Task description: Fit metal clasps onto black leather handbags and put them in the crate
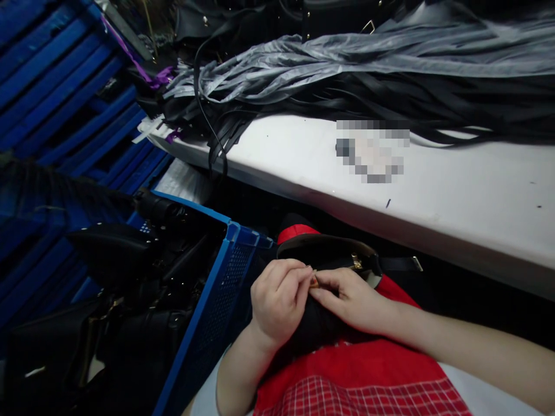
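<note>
View: we look down through the head camera at our lap, under the edge of a white table.
Left hand: our left hand (277, 300), bottom centre of the frame, is curled, with thumb and forefinger pinched on a small gold-coloured fitting (314, 281).
Right hand: our right hand (352, 300) comes in from the lower right and its fingertips close on the same fitting from the other side, so the two hands meet at it.
Fitting: it sits between both sets of fingertips, against the black bag; it is too small for us to tell its shape.
Black bag: the black bag (323, 249) lies on our lap just above and under the hands, with a gold clasp and a short strap sticking out to the right.
Lap: a red garment (373, 358) with a checked panel lies beneath the bag and our forearms.
Blue crate: a blue plastic crate (225, 283) stands just left of our left hand, filled with black bags (113, 248) and hardware.
Table: the white table (455, 202) crosses the frame from centre left to right.
Straps: a heap of black and grey straps (347, 63) covers its far side along the top of the frame.
Upper left: stacked blue crates (52, 86), with a purple ribbon (143, 69) beside them.
</note>
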`<state>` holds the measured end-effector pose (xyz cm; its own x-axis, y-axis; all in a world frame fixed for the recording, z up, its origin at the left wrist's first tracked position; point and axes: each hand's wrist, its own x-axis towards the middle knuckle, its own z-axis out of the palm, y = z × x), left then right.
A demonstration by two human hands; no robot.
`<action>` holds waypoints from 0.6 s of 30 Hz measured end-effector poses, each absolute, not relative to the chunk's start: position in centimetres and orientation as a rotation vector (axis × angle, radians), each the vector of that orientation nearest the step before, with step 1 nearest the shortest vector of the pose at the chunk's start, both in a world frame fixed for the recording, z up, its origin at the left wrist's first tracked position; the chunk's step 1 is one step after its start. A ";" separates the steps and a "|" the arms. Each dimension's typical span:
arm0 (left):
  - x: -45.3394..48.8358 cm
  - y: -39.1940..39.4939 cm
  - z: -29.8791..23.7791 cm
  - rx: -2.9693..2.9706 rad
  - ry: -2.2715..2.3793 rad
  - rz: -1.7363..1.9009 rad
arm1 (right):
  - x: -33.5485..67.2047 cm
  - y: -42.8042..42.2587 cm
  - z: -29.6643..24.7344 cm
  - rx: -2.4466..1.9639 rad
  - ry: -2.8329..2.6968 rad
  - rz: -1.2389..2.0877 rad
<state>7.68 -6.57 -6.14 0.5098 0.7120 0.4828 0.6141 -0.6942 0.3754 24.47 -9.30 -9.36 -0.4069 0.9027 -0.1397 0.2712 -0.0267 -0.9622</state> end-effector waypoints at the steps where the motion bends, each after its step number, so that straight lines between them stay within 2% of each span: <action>1: 7.6 -6.7 -6.2 2.589 1.159 0.925 | 24.6 -9.4 -9.4 -1.212 -1.666 1.469; 10: 7.0 -8.9 -6.1 2.478 1.086 0.764 | 24.6 -9.4 -10.6 -1.089 -1.448 1.608; 18: 5.8 -9.0 -5.9 2.212 1.101 0.844 | 24.7 -9.1 -9.7 -1.157 -1.484 1.610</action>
